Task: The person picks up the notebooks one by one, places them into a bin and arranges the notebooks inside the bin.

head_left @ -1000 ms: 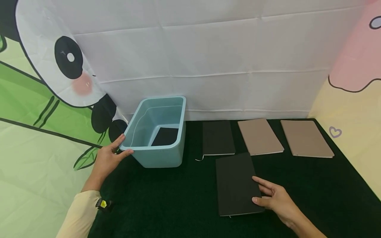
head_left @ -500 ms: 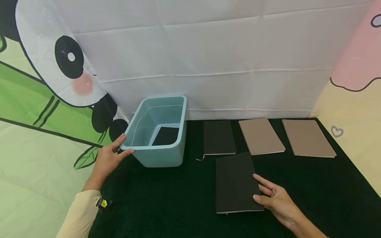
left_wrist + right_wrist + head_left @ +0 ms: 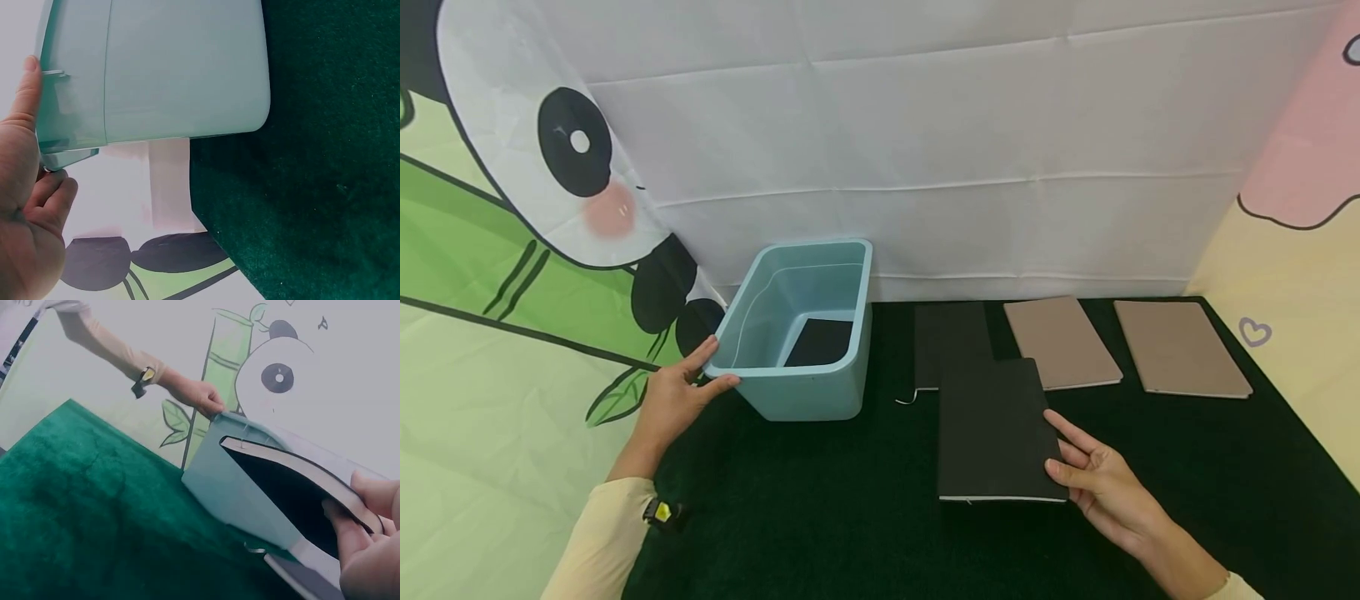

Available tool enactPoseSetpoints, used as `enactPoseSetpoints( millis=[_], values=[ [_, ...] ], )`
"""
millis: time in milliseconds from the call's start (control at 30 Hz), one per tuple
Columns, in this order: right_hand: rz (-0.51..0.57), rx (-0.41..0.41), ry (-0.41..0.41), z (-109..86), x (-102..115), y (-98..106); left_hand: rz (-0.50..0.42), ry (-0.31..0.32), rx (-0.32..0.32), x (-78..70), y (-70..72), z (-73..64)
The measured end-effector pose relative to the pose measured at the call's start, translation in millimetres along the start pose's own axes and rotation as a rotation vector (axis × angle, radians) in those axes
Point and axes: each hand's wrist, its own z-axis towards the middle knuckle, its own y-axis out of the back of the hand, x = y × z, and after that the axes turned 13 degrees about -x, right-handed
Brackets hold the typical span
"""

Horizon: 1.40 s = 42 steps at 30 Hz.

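Observation:
My left hand [image 3: 679, 398] grips the near left corner of a light blue plastic bin [image 3: 805, 392], thumb and fingers over its rim. Inside the bin lies a black notebook [image 3: 820, 342]. My right hand [image 3: 1105, 487] pinches another black notebook [image 3: 1000, 442] by its right edge, thumb on top and fingers beneath. In the right wrist view this held notebook [image 3: 281, 487] is raised off the green cloth, its pale page edges showing. It partly covers a third black notebook [image 3: 951, 333] lying at the back, whose ribbon marker sticks out.
Two tan notebooks [image 3: 1063, 343] [image 3: 1183, 348] lie in the back row on the right. Dark green cloth [image 3: 820, 517] covers the table. A white printed curtain [image 3: 925, 150] stands right behind the bin and the back row.
My right hand has lifted the black notebook off the cloth and moved it slightly up and away, so it now overlaps the one behind. My left hand stays on the bin.

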Motion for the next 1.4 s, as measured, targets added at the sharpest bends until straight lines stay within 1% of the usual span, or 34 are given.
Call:
enactPoseSetpoints(
  millis=[200, 433, 633, 733, 967, 1000, 1100, 1167, 1300, 1400],
  values=[
    [-0.026, 0.048, 0.077, 10.7, 18, -16, 0.009, 0.005, 0.006, -3.1, 2.6, -0.8],
    [-0.128, -0.018, 0.108, 26.2, 43, -41, -0.004, 0.017, 0.014, -4.4, 2.9, -1.6],
    [-0.113, -0.007, 0.132, 46.3, 64, -66, 0.002, 0.010, 0.004, -4.7, 2.7, -0.4],
    [-0.099, -0.014, 0.144, 56.9, 73, -80, 0.000, 0.010, 0.005, -4.4, 2.4, 0.2],
    [-0.112, -0.046, 0.147, 86.6, 87, -109, -0.008, 0.017, 0.011, -3.3, 1.7, -0.5],
    [-0.117, -0.061, 0.143, 91.9, 88, -113, -0.009, 0.015, 0.010, -3.3, 1.8, -0.5],
    [-0.133, -0.067, 0.131, 106.3, 92, -125, -0.007, 0.010, 0.010, -3.8, 2.5, -0.4],
    [-0.138, -0.077, 0.118, 115.8, 94, -132, -0.005, 0.016, 0.013, -4.0, 2.9, -0.1],
    [-0.149, -0.072, 0.107, 134.2, 98, -141, 0.003, 0.045, 0.023, -4.5, 1.5, 1.1],
    [-0.134, -0.069, 0.104, 150.1, 99, -149, 0.006, 0.047, 0.023, -4.2, 2.5, 0.9]
  ],
)
